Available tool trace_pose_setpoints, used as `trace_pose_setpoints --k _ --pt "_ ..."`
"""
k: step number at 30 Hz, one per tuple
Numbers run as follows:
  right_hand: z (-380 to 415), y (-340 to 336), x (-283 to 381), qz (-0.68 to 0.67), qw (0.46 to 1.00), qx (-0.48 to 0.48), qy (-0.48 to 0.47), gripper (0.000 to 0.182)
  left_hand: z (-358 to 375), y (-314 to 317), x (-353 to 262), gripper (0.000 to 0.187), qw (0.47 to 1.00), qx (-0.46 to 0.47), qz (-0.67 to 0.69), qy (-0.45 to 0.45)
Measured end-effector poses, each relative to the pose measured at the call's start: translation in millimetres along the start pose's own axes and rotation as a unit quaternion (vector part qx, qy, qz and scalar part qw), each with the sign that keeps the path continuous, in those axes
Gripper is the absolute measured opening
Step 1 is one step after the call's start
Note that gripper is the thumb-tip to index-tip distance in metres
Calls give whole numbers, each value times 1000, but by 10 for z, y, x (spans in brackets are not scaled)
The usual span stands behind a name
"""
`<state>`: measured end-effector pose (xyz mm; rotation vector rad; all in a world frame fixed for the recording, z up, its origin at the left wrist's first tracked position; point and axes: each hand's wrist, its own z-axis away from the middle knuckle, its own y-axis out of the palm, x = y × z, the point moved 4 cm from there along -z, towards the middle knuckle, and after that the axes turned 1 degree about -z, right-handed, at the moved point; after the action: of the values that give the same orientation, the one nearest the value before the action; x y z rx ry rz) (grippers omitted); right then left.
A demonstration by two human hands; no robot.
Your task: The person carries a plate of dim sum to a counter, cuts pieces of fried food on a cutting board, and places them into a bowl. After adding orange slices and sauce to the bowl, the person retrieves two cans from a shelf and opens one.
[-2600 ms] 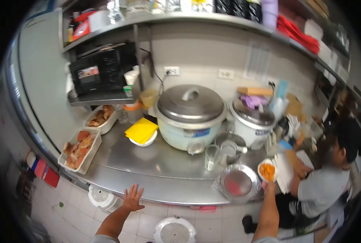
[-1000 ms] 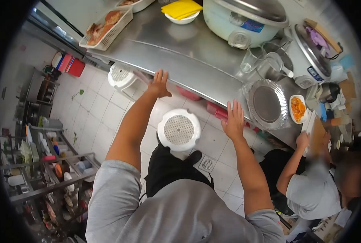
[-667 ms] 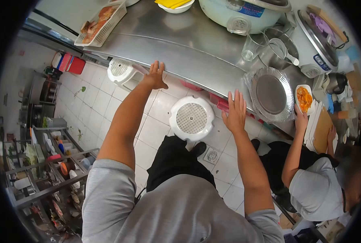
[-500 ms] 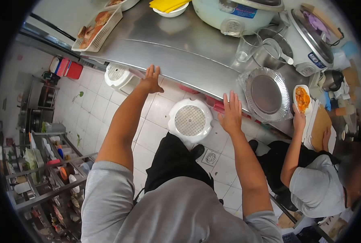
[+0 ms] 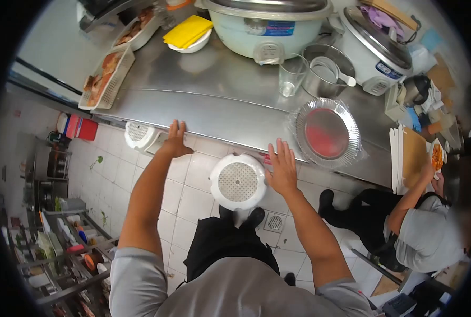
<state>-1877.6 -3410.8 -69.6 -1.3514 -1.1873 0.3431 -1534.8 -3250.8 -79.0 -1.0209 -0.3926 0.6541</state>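
My left hand (image 5: 176, 141) is at the front edge of the steel counter (image 5: 209, 124), fingers stretched out and nothing in it. A forearm's length to the right, my right hand (image 5: 283, 171) lies flat at the same edge, its fingers spread and bare. Just past its fingertips a round foil tray (image 5: 328, 132) in clear wrap rests on the counter. Below, between my arms, stands a white stool (image 5: 238, 181) with a perforated seat. A second white stool (image 5: 139, 134) shows partly under the counter beside my left hand.
A large rice cooker (image 5: 262, 39), a steel pot (image 5: 328, 68) and a clear jug (image 5: 292, 76) stand at the back. A yellow cloth (image 5: 188, 30) lies on a white bowl. Left is a basket (image 5: 108, 79) of meat. A co-worker (image 5: 426, 232) at right holds a dish of orange food (image 5: 437, 157).
My view has shifted, so more of the counter shows. Both my hands stay at its edge. The co-worker has moved right with the dish, past the cardboard box.
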Motion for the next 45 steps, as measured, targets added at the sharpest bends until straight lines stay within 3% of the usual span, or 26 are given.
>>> trace_pose_setpoints --k 1,3,7,9,10,12,15,20,22,24,26,29,31,34,36,38,39,40,42,43,44,45 --pt "85 0 17 -6 1000 -3 -6 79 -6 99 54 126 1000 9 1 9" --pt "75 -39 19 5 1000 -3 -6 75 -45 87 67 127 997 -59 25 45" --pt "-260 -92 -44 -119 990 -11 73 65 -16 7 10 125 1000 -16 18 18" --pt "-450 -93 -80 -280 951 -15 133 66 43 20 -34 125 999 -9 28 18" --pt "-544 -98 -79 -281 950 -20 134 66 5 31 -13 125 999 -16 25 18" --pt "-672 -89 -154 -176 972 -33 155 66 -7 -4 -18 125 999 -29 20 22" --pt "-661 -213 -352 -266 936 -66 222 66 -3 -57 -49 123 1000 -15 16 9" --pt "-522 -183 -461 -271 924 -70 262 66 26 -107 -13 115 998 6 65 15" --pt "-492 -98 -558 -167 941 -146 256 66 38 -162 -2 113 998 13 67 16" --pt "-488 -126 -616 -149 942 -159 254 66 19 -170 51 112 997 23 65 23" --pt "-466 -141 -700 -115 941 -174 266 65 10 -126 79 111 996 22 74 48" --pt "-449 -205 -946 -164 929 -207 260 64 -411 300 415 119 986 -25 65 149" --pt "-496 -313 -1188 -98 925 -223 291 63 -549 371 467 126 984 -36 63 164" --pt "-541 -459 -1314 -54 937 -140 315 65 -262 163 313 114 990 -4 52 135" --pt "-649 -444 -1324 11 963 -65 260 64 -274 -246 272 108 991 -29 16 131" --pt "-744 -448 -1338 17 969 -61 239 65 -197 -718 166 96 975 158 -3 154" --pt "-745 -418 -1315 19 973 -46 227 66 -758 -607 387 83 957 69 -69 273" --pt "-690 -368 -1311 17 972 -41 231 66 -35 -1643 -63 71 985 27 -26 165" --pt "-647 -370 -1199 97 981 -86 144 67 247 -2809 -363 58 973 -167 -19 161" --pt "-664 -382 -1178 94 982 -76 148 67 296 -3310 -476 54 941 -306 -18 142" --pt "-682 -420 -1139 106 979 -82 155 68 352 -3826 -592 51 874 -428 -27 229" --pt "-672 -422 -1106 117 976 -84 165 68 614 -4342 -919 51 836 -501 -86 206"
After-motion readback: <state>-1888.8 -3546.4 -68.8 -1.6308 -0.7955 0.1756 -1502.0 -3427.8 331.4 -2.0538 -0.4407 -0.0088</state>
